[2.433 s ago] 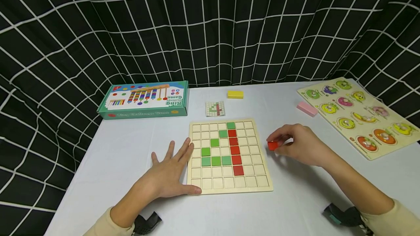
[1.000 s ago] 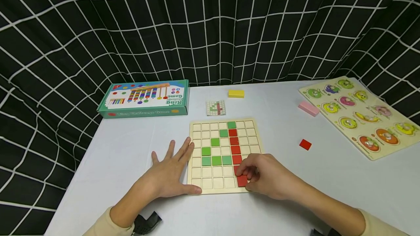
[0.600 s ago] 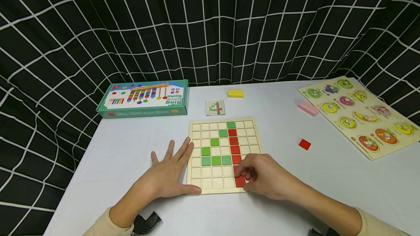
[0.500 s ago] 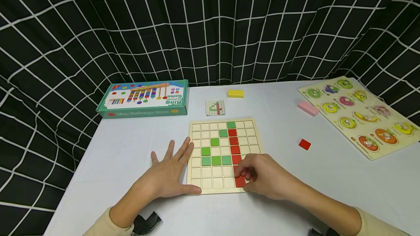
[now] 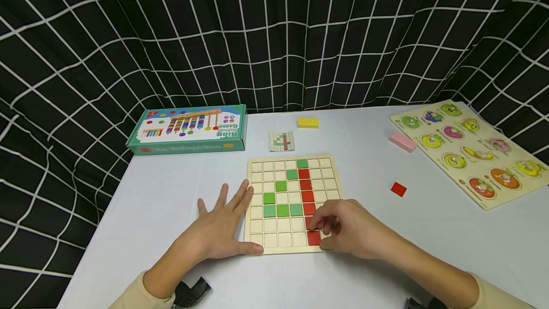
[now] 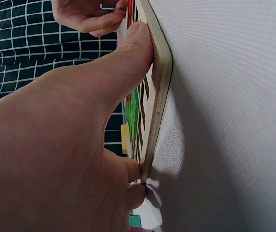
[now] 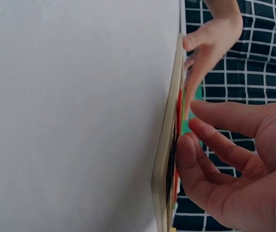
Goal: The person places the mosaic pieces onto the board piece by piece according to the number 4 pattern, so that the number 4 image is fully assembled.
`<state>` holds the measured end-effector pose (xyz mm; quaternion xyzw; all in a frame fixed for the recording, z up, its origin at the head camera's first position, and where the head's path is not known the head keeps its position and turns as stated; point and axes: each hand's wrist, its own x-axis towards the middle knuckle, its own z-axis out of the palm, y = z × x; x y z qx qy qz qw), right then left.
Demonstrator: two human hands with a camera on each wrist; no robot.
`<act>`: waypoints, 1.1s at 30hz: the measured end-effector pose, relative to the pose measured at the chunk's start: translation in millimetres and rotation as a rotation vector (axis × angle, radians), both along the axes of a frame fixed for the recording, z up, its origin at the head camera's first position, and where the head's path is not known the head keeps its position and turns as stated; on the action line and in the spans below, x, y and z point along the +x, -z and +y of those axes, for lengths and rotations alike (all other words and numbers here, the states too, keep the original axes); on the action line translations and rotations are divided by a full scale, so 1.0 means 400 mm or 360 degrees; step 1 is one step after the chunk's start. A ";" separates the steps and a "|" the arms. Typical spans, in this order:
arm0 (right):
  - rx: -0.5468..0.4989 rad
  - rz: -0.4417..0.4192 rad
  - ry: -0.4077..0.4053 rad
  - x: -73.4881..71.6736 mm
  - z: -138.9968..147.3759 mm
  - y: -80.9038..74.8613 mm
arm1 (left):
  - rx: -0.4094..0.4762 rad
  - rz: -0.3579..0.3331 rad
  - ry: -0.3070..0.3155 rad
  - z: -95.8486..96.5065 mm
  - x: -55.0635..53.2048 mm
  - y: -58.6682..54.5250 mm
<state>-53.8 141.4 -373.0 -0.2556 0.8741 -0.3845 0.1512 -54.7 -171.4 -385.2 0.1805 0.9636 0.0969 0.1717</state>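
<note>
A wooden grid board (image 5: 270, 240) lies flat on the table, with a slanting line and a row of green tiles (image 5: 282, 210) and a straight column of red tiles (image 5: 307, 196). My left hand (image 5: 218, 230) rests on the board's left side, fingers spread and thumb on the near left corner. My right hand (image 5: 351, 228) is over the near right part, fingers bent and thumb apart from them. In the right wrist view nothing sits between thumb and fingers. Its fingertips are right at the lower end of the column, beside the bottom red tile (image 5: 314, 238), which lies flat in its cell.
One loose red tile (image 5: 398, 189) lies right of the board. Behind the board are a small pattern card (image 5: 281, 141) and a yellow block (image 5: 308, 123). A game box (image 5: 188, 130) stands back left; a pink block (image 5: 402, 141) and a fruit puzzle board (image 5: 472, 149) are at right.
My right hand has brought a red tile from beside the board to the column's bottom cell, then lifted slightly off it. The tile has settled flat. My left hand has stayed in place.
</note>
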 end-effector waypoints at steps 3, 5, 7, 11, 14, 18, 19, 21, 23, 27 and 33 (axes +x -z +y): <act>-0.0007 -0.0021 0.0021 -0.007 0.011 -0.008 | 0.0003 0.0000 0.0000 0.000 -0.001 0.000; -0.0021 -0.0023 0.0034 -0.012 0.023 -0.013 | 0.0008 -0.0001 -0.0001 0.001 -0.001 0.000; -0.0027 -0.0014 0.0049 -0.017 0.036 -0.018 | 0.0013 -0.0005 -0.0004 0.001 -0.002 -0.001; 0.0003 -0.0002 0.0098 -0.030 0.064 -0.025 | 0.0012 -0.0008 -0.0007 0.002 -0.001 -0.003; 0.0025 0.0002 0.0134 -0.041 0.085 -0.029 | 0.0005 -0.0006 -0.0006 0.002 -0.001 -0.004; -0.0001 -0.0014 0.0163 -0.058 0.120 -0.039 | 0.0011 0.0001 -0.0005 0.002 -0.002 -0.004; -0.0005 -0.0011 0.0170 -0.063 0.130 -0.042 | 0.0014 0.0002 -0.0004 0.002 -0.002 -0.004; 0.0012 -0.0005 0.0190 -0.075 0.150 -0.048 | 0.0019 0.0003 -0.0003 0.002 -0.002 -0.004; 0.0047 0.0029 0.0209 -0.088 0.174 -0.050 | 0.0022 -0.0002 -0.0005 0.003 -0.002 -0.003; 0.0113 0.0128 0.0231 -0.111 0.226 -0.043 | 0.0022 -0.0012 -0.0013 0.003 -0.002 -0.001; 0.0164 0.0201 0.0211 -0.131 0.295 -0.026 | -0.0003 -0.0014 -0.0019 0.001 0.001 0.000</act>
